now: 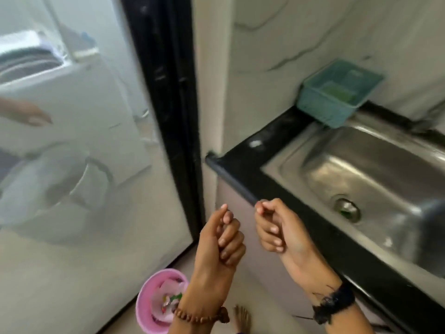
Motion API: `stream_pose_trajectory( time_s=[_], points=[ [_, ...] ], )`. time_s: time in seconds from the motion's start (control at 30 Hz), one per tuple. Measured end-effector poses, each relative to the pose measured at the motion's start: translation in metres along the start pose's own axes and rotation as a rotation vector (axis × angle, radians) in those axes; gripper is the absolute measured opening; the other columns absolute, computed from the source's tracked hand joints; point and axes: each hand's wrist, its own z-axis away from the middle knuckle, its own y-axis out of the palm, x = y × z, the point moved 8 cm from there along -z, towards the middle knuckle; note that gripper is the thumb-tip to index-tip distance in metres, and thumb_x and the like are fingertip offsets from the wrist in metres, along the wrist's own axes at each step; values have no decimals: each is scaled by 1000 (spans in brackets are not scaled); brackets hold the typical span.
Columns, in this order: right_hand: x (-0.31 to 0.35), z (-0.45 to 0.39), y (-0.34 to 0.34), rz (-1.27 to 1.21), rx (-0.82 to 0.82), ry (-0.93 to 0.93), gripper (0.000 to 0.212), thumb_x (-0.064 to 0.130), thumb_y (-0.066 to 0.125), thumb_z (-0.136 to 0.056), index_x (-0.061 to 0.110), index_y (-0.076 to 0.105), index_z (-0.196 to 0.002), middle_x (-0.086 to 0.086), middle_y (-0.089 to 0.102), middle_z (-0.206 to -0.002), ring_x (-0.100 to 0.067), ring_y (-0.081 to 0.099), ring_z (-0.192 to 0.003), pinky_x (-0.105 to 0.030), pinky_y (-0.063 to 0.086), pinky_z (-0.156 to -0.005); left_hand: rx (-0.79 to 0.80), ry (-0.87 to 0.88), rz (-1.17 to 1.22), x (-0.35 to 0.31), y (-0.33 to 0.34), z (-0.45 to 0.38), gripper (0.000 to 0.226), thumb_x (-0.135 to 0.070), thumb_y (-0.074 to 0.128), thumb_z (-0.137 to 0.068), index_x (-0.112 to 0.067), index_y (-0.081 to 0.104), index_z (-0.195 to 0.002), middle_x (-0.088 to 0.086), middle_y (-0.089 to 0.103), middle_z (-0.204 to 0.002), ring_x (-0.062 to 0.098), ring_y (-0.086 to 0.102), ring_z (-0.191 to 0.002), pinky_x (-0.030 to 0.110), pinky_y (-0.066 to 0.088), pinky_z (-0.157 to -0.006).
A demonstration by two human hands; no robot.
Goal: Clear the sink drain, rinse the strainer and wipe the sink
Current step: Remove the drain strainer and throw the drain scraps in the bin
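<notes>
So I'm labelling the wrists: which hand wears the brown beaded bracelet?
The left hand, above the pink bin, wears brown beads; the right hand, by the sink, wears a black band.

No text, label, brand, number or sign can be read anywhere in this view. The picture is blurred, and the surfaces that might carry print show none: the teal basket point(337, 92) at the far corner of the tabletop, the steel sink point(375, 165), the pink bin point(147, 302) on the floor near left, and the white appliance point(72, 104) behind the glass at far left.
</notes>
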Motion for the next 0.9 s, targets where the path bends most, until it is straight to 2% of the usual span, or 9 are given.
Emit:
stream_pose_trajectory(
  time_s=[0.13, 0.23, 0.33, 0.4, 0.47, 0.57, 0.7, 0.8, 0.9],
  points=[
    [82, 27, -78, 41, -186, -178, 34, 16, 31, -95, 11, 49, -67, 7, 34, -39, -3, 23, -26, -13, 15, -29, 162, -72, -348, 43, 89, -42, 32, -31, 48, -82, -19, 48, -52, -8, 29, -33, 2, 22, -24, 11, 17, -26],
    [126, 27, -164, 185, -412, -239, 34, 15, 34, -95, 12, 55, -68, 6, 40, -40, -3, 25, -27, -13, 14, -30, 205, -76, -811, 87, 140, -98, 34, -28, 45, -92, -18, 50, -59, -9, 31, -35, 2, 23, -28, 12, 19, -29],
    [153, 14, -260, 434, -642, -254, 30, 17, 43, -91, 17, 62, -67, 6, 48, -46, -1, 36, -31, -10, 23, -33, 233, 23, -1259, 126, 181, -167, 33, -30, 50, -92, -16, 59, -63, -9, 44, -37, 3, 34, -36, 15, 29, -39],
    [155, -4, -323, 509, -726, -206, 28, 15, 45, -91, 17, 63, -69, 3, 52, -50, 1, 41, -31, -8, 26, -33, 280, 89, -1540, 157, 202, -219, 25, -29, 51, -89, -16, 64, -72, -7, 58, -51, 8, 49, -48, 25, 40, -54],
    [145, -25, -375, 573, -774, -95, 25, 14, 47, -90, 15, 64, -72, 1, 56, -54, 0, 44, -33, -10, 29, -36, 285, 165, -1925, 186, 209, -268, 19, -24, 47, -89, -14, 64, -88, 3, 69, -80, 21, 63, -74, 32, 46, -68],
    [117, -57, -430, 686, -751, 84, 17, 16, 50, -90, 14, 63, -79, -1, 61, -62, -11, 53, -54, -23, 36, -53, 431, 234, -2494, 242, 196, -319, 23, -13, 40, -93, -8, 59, -106, 12, 64, -110, 30, 62, -99, 35, 48, -78],
    [87, -96, -461, 898, -698, 217, 17, 20, 48, -92, 15, 64, -97, -5, 68, -82, -24, 63, -85, -26, 42, -68, 608, 69, -2680, 298, 151, -356, 26, -13, 40, -95, -11, 54, -117, 11, 59, -120, 31, 58, -109, 38, 46, -86],
    [76, -121, -462, 1133, -650, 226, 21, 25, 49, -92, 15, 59, -107, -8, 70, -96, -24, 64, -87, -28, 45, -69, 647, 10, -2705, 315, 129, -369, 29, -18, 42, -95, -15, 49, -123, 10, 57, -123, 30, 57, -110, 37, 44, -87],
    [62, -138, -459, 1379, -623, 265, 24, 27, 51, -90, 14, 55, -110, -6, 69, -100, -24, 65, -88, -27, 42, -66, 693, 43, -2752, 323, 120, -377, 24, -19, 43, -95, -14, 51, -117, 10, 57, -121, 30, 59, -106, 36, 45, -84]
  ],
)
